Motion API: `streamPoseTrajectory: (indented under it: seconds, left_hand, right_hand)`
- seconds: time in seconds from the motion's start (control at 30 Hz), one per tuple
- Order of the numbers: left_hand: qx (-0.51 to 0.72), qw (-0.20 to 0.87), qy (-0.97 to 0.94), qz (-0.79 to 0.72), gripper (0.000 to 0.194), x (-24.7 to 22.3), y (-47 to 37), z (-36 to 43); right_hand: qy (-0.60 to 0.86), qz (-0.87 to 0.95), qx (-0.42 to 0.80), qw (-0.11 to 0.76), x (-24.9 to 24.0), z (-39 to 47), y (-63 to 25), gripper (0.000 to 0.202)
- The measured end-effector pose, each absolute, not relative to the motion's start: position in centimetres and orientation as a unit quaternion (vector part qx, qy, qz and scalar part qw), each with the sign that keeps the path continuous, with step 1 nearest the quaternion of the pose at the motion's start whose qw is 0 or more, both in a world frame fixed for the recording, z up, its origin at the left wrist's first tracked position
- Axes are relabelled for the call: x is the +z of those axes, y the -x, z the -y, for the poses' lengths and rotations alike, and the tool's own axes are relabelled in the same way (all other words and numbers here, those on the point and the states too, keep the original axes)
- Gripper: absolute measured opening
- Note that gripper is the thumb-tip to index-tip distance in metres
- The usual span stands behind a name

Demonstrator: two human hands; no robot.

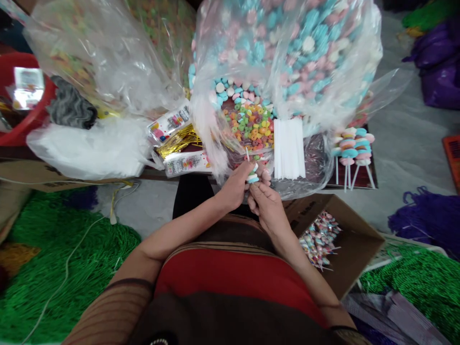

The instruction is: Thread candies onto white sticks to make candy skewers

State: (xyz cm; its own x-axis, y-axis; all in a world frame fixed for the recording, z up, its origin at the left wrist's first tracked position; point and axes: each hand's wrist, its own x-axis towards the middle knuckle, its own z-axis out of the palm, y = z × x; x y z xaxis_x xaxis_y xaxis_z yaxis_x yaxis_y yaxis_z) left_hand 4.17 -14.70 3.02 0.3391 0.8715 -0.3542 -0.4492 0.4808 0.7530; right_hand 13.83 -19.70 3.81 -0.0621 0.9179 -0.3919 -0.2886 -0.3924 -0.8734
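Threading sweets along a stick was judged to be the step in hand, the skewer (253, 178) being held upright between both hands near the front edge of the table (361, 180). The left hand (236, 187) was curled closed around its side, and the right hand (266, 200) had its fingertips pinched on the lower end. The next move appeared to call for steady support and gentle, even pressure.

Sticks (289, 149) right of candy rings (252, 126)
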Motion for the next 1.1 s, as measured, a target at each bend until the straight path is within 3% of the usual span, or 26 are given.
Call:
streamPoseTrajectory:
  seconds: [0.1, 0.2, 0.33, 0.47, 0.8, 1.1]
  left_hand:
    - [0.411, 0.744, -0.355, -0.39, 0.054, 3.0, -3.4, 13.9]
    - [0.433, 0.619, -0.504, -0.418, 0.059, 3.1, -1.6, 11.5]
    - [0.398, 0.295, -0.72, -0.486, 0.036, 2.3, 1.4, 6.0]
    - [0.277, 0.16, -0.788, -0.526, 0.022, 0.3, 2.7, 1.7]
    - [0.199, 0.121, -0.844, -0.483, 0.013, 0.5, 1.9, 1.9]
    - [0.267, 0.192, -0.821, -0.467, 0.018, 0.5, 0.6, 0.9]
  right_hand:
    - [0.515, 0.302, 0.651, 0.468, 4.1, 19.4, -14.6, 0.042]
    - [0.517, 0.294, 0.63, 0.499, 4.6, 19.2, -15.5, 0.04]
    - [0.517, 0.288, 0.62, 0.515, 4.8, 19.2, -15.9, 0.038]
    - [0.517, 0.289, 0.622, 0.512, 4.8, 19.4, -15.9, 0.039]
    - [0.526, 0.308, 0.61, 0.506, 4.7, 19.3, -15.9, 0.038]
    - [0.534, 0.304, 0.604, 0.507, 4.5, 19.4, -16.3, 0.038]
